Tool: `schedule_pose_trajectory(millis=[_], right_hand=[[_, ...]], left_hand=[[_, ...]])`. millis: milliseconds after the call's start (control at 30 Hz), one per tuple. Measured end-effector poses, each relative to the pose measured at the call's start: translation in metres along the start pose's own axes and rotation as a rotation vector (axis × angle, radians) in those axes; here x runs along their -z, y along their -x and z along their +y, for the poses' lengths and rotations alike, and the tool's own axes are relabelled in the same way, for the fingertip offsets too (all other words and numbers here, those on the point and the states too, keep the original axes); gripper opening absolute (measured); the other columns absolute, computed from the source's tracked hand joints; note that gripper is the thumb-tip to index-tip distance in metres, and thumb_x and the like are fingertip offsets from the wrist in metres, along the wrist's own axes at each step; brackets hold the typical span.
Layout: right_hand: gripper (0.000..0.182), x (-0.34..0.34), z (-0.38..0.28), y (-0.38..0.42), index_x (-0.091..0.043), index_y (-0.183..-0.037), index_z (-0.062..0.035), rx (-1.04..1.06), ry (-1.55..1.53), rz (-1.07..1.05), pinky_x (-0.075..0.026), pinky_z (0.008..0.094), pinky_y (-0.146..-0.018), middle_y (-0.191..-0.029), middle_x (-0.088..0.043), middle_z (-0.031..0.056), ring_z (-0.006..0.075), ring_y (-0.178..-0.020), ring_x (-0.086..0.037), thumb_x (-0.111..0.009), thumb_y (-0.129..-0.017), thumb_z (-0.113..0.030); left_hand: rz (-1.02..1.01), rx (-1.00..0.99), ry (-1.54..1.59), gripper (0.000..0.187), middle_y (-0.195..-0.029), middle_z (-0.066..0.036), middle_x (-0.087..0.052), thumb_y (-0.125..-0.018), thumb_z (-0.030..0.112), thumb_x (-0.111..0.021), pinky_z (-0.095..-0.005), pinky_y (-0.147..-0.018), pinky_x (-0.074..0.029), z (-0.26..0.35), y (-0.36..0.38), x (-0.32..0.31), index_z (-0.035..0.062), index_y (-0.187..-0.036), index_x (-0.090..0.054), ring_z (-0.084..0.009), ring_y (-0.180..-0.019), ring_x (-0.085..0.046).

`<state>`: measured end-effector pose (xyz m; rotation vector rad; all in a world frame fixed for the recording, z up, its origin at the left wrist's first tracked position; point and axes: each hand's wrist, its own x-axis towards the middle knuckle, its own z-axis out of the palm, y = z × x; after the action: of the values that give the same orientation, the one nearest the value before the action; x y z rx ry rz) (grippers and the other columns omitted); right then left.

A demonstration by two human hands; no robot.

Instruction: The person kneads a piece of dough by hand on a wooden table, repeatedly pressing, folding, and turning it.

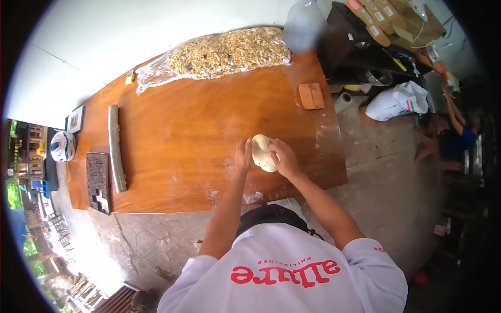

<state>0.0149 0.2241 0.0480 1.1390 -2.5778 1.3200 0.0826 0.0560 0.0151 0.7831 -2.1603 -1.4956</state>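
A pale lump of dough, folded and uneven, is between my hands over the wooden table. My left hand is at its left edge, fingers stretched out along the side. From the right, my right hand grips the dough, its fingers curled over the upper right part and the thumb low on it. White flour smudges mark the wood near the front edge, close to my wrists.
On the table lie a long grey tube, a dark carved board, a wooden block and a big clear bag of brown flakes. A helmet is at left. Another person is at far right.
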Motion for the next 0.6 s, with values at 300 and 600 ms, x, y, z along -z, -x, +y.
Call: schedule_pose_trajectory(millis=[300, 600], right_hand=[[0.020, 0.005, -0.006, -0.029, -0.068, -0.101, -0.0034, -0.841, -0.155, 0.141, -0.053, 0.0420, -0.074, -0.096, -0.070, 0.0193, 0.0354, -0.090, -0.069, -0.060, -0.092, -0.020], [0.037, -0.035, -0.029, 0.057, -0.066, -0.119, -0.0083, -0.046, 0.383, 0.064, -0.031, 0.0524, -0.109, -0.127, -0.063, 0.0124, 0.0329, -0.125, -0.055, -0.046, -0.098, -0.032]], left_hand=[[-0.471, 0.138, 0.147, 0.036, -0.115, -0.020, -0.069, -0.097, 0.022, -0.050, -0.0417, -0.086, -0.053, 0.017, 0.002, -0.033, -0.0006, -0.118, -0.069, -0.0391, -0.098, -0.068], [-0.174, -0.106, -0.047, 0.046, -0.148, -0.021, -0.050, -0.105, 0.024, -0.036, -0.0491, -0.121, -0.021, 0.003, 0.087, -0.025, -0.0016, -0.140, -0.052, -0.0392, -0.144, -0.038]])
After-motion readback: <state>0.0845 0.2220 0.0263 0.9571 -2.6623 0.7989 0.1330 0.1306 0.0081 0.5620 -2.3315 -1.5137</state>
